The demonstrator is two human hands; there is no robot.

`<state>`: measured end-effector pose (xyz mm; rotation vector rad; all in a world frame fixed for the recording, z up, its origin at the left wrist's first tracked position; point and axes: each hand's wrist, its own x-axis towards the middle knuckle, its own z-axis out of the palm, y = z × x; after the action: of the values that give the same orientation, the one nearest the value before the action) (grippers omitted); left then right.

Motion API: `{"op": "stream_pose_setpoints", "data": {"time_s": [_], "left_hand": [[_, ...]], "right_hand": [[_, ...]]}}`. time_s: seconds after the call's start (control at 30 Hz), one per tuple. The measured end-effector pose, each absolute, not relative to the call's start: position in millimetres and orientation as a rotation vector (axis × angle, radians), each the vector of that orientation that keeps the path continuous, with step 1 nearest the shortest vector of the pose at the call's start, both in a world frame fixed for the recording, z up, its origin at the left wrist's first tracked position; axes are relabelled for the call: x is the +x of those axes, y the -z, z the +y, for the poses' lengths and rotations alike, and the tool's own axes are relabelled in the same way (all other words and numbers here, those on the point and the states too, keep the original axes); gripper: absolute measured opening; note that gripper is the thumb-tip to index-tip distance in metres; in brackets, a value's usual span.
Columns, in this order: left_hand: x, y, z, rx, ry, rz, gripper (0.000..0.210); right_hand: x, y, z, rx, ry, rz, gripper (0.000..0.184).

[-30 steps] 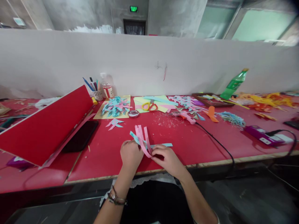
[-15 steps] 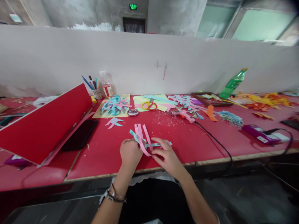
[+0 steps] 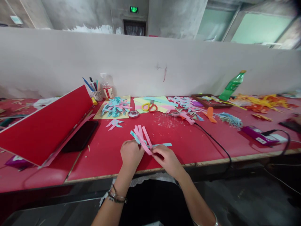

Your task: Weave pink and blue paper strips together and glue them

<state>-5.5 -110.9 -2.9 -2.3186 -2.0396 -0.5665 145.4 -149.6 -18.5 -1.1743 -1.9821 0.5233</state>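
Observation:
Pink and light-blue paper strips point(image 3: 142, 138) cross each other between my two hands, just above the red table. My left hand point(image 3: 132, 154) is closed on the crossed strips from the left, its fingertips partly hidden behind them. With thumb and finger, my right hand point(image 3: 166, 157) pinches the near end of a pink strip. A light-blue strip point(image 3: 166, 144) sticks out to the right behind my right hand. Beyond, a small woven pink-and-blue paper piece point(image 3: 114, 124) lies on the table.
A pink glue gun point(image 3: 184, 117) with a black cord lies right of paper scraps. Scissors point(image 3: 150, 106) rest on coloured paper sheets. A pile of folded strips point(image 3: 115, 106), a round tin point(image 3: 133, 114), a black phone point(image 3: 81, 135), a red board point(image 3: 51, 122) and a green bottle point(image 3: 232, 86) stand around.
My right hand's fingers have closed from a spread pose into a pinch on the pink strip's end. The looped pink strip is now straighter. My left hand stays in place.

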Motion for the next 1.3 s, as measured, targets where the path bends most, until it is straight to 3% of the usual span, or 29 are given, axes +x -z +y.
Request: {"op": "stream_pose_setpoints", "data": {"time_s": [0.67, 0.87, 1.07, 1.3], "left_hand": [[-4.6, 1.9, -111.1, -2.316, 0.577, -1.972, 0.041], [-4.9, 1.6, -111.9, -2.356, 0.611, -1.945, 0.037], [-5.9, -3.1, -117.3, -2.445, 0.692, -1.91, 0.035], [-25.6, -3.6, -123.1, -2.816, 0.58, -1.47, 0.022]], "right_hand": [[134.8, 12.6, -146.1, -1.26, -0.398, -1.874, 0.009], [134.2, 12.4, -147.5, -1.253, -0.486, -2.023, 0.014], [139.6, 18.7, -153.2, -1.327, -0.332, -2.123, 0.013], [141.8, 26.5, -164.4, -1.31, -0.231, -2.107, 0.019]]}}
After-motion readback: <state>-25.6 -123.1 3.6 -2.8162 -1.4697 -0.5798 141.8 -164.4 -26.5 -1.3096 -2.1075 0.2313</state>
